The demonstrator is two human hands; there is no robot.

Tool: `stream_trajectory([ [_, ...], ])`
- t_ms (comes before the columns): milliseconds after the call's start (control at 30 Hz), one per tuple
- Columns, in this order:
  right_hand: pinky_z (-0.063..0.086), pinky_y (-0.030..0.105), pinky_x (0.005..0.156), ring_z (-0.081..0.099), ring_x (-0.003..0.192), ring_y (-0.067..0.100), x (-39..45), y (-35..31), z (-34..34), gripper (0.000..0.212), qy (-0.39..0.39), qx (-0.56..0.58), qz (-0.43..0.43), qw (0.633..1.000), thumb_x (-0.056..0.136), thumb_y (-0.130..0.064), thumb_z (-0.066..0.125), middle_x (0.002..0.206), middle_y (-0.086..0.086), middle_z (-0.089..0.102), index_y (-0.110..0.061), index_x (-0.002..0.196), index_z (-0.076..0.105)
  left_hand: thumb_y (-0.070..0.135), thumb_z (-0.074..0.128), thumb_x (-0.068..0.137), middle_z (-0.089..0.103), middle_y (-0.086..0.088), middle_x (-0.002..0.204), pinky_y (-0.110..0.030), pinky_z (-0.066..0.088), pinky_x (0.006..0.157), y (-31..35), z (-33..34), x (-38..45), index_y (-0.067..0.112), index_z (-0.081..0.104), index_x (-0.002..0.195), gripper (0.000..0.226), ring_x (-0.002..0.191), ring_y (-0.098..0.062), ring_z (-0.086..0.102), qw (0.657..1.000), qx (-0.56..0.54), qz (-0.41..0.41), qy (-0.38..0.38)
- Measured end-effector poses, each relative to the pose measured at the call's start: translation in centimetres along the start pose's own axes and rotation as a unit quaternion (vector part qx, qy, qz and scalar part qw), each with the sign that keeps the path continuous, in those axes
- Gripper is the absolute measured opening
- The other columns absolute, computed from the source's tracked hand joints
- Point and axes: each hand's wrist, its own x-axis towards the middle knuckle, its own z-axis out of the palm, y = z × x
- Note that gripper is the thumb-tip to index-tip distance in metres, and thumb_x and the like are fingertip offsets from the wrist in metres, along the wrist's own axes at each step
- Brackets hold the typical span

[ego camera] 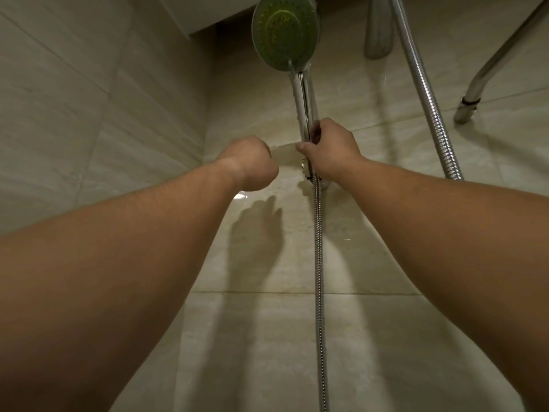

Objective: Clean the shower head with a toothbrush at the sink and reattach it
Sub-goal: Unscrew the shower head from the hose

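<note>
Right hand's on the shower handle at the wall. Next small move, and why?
Probably lift the shower head up and out of its wall holder: the right hand already grips the handle low down, the hose hangs slack below, and the left hand holds nothing visible.

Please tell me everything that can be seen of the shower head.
The shower head is a round disc with a greenish face and rings of small nozzle holes. Its rim and long handle look like shiny chrome. It stands upright against the beige tiled wall, face toward the camera, handle pointing down. The right hand grips the handle's lower end. A ribbed metal hose hangs straight down from below. The left hand does not touch it.
</note>
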Motion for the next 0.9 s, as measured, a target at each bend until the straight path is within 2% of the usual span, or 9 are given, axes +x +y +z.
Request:
stream_trajectory([
  [233, 0.042, 0.032, 0.076, 0.053, 0.091, 0.020, 0.2, -0.7, 0.0, 0.036, -0.015, -0.047, -0.001, 0.999, 0.094, -0.035, 0.063, 0.103, 0.002, 0.055, -0.012, 0.117, 0.048, 0.013, 0.049, 0.100, 0.071, -0.013, 0.122, -0.046, 0.056, 0.101, 0.0, -1.0, -0.2, 0.008, 0.074, 0.117, 0.031, 0.113, -0.033, 0.065, 1.000, -0.011, 0.002, 0.001],
  [367, 0.043, 0.034, 0.078, 0.053, 0.092, 0.022, 0.7, -1.5, -0.2, 0.034, 0.003, -0.031, -0.003, 1.000, 0.096, -0.033, 0.058, 0.105, 0.004, 0.054, -0.012, 0.119, 0.045, 0.013, 0.048, 0.101, 0.071, -0.012, 0.124, -0.046, 0.055, 0.103, -0.1, -1.7, -0.3, 0.008, 0.073, 0.119, 0.031, 0.115, -0.032, 0.065, 1.000, -0.009, 0.003, 0.001],
  [567, 0.052, 0.045, 0.087, 0.061, 0.096, 0.027, 1.5, -2.6, 0.1, 0.036, -0.007, -0.051, 0.000, 0.999, 0.094, -0.037, 0.060, 0.107, 0.006, 0.058, -0.013, 0.118, 0.049, 0.014, 0.047, 0.102, 0.070, -0.011, 0.126, -0.044, 0.054, 0.103, -0.5, -2.0, -0.4, 0.009, 0.072, 0.122, 0.032, 0.116, -0.031, 0.065, 1.000, -0.014, -0.001, -0.006],
  [667, 0.055, 0.048, 0.085, 0.062, 0.094, 0.028, 2.0, -3.1, 0.1, 0.033, -0.015, -0.032, -0.005, 0.999, 0.093, -0.036, 0.061, 0.105, 0.007, 0.058, -0.015, 0.115, 0.048, 0.017, 0.048, 0.102, 0.071, -0.009, 0.124, -0.043, 0.055, 0.102, -1.0, -2.2, -0.1, 0.011, 0.074, 0.120, 0.032, 0.114, -0.030, 0.065, 1.000, -0.013, -0.009, -0.002],
  [800, 0.056, 0.046, 0.085, 0.062, 0.092, 0.025, 2.3, -3.5, -0.2, 0.025, -0.032, -0.010, -0.015, 0.999, 0.094, -0.034, 0.060, 0.094, -0.002, 0.052, -0.020, 0.109, 0.044, 0.017, 0.049, 0.101, 0.073, -0.010, 0.113, -0.047, 0.056, 0.100, -1.7, -2.2, -0.3, 0.009, 0.075, 0.114, 0.030, 0.108, -0.031, 0.067, 0.999, -0.034, -0.019, -0.003],
  [900, 0.056, 0.045, 0.085, 0.063, 0.092, 0.024, 2.3, -3.6, -0.3, 0.025, -0.032, 0.004, -0.013, 0.999, 0.095, -0.034, 0.059, 0.097, -0.002, 0.053, -0.020, 0.110, 0.043, 0.021, 0.050, 0.102, 0.075, -0.011, 0.106, -0.048, 0.058, 0.097, -2.0, -2.0, -0.4, 0.009, 0.074, 0.109, 0.028, 0.104, -0.032, 0.069, 0.996, -0.076, -0.035, -0.008],
])
